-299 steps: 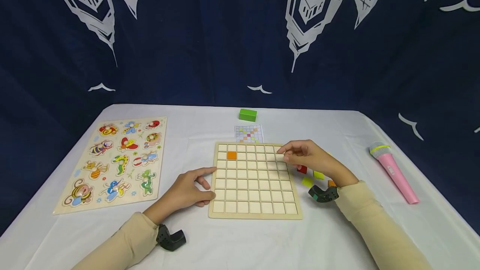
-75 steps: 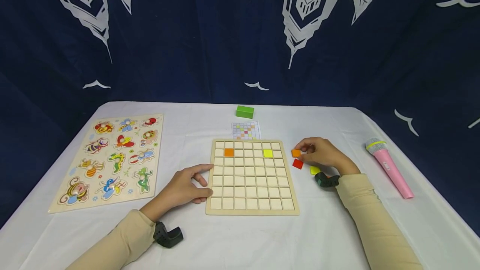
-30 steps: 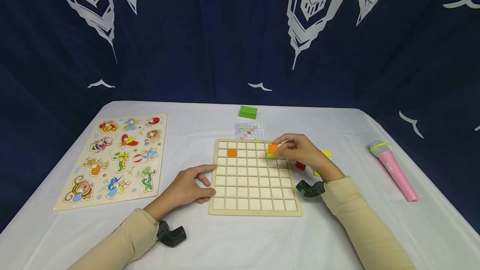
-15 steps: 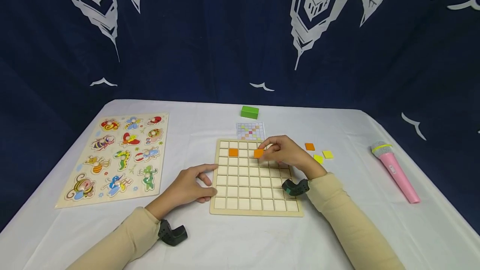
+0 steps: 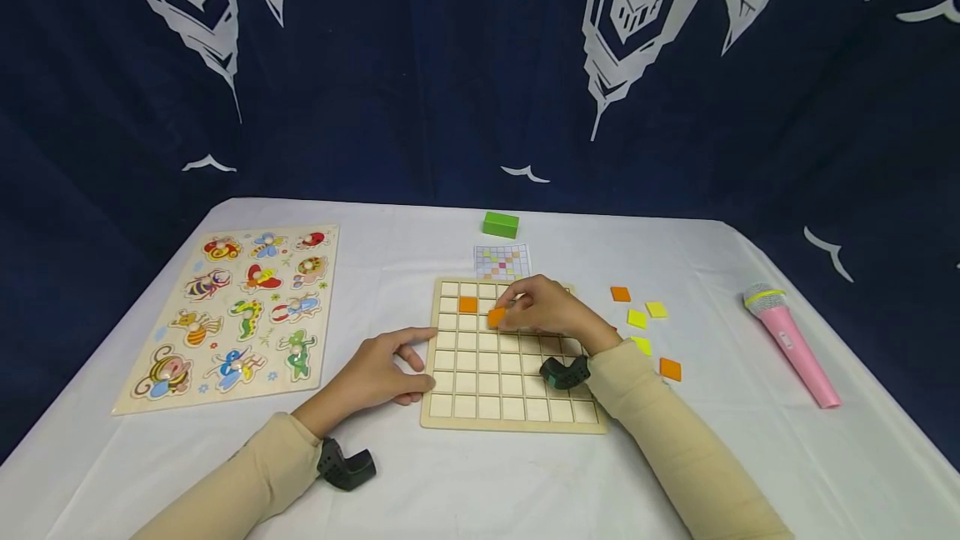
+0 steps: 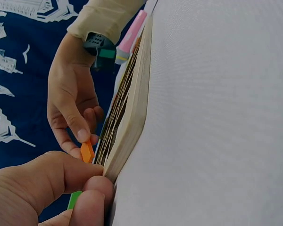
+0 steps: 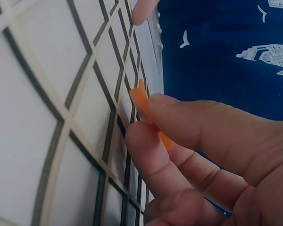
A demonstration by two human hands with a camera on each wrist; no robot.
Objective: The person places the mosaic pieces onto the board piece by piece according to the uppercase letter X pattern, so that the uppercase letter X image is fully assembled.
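A pale wooden grid board lies mid-table, with an orange tile in one upper-left cell. My right hand pinches another orange tile between thumb and fingertips, low over the upper middle cells. In the right wrist view this orange tile tilts close to the grid. My left hand touches the board's left edge with thumb and index finger extended. In the left wrist view those fingertips meet the wooden edge. The right hand covers the board's upper-right cells.
Right of the board lie loose yellow tiles and orange tiles. A pattern card and green block sit behind it. An insect puzzle is at left, a pink toy microphone at right.
A yellow tile was set in an upper-right cell. My right hand then picked an orange tile from the right side and carried it left across the board. The left hand stays at the edge.
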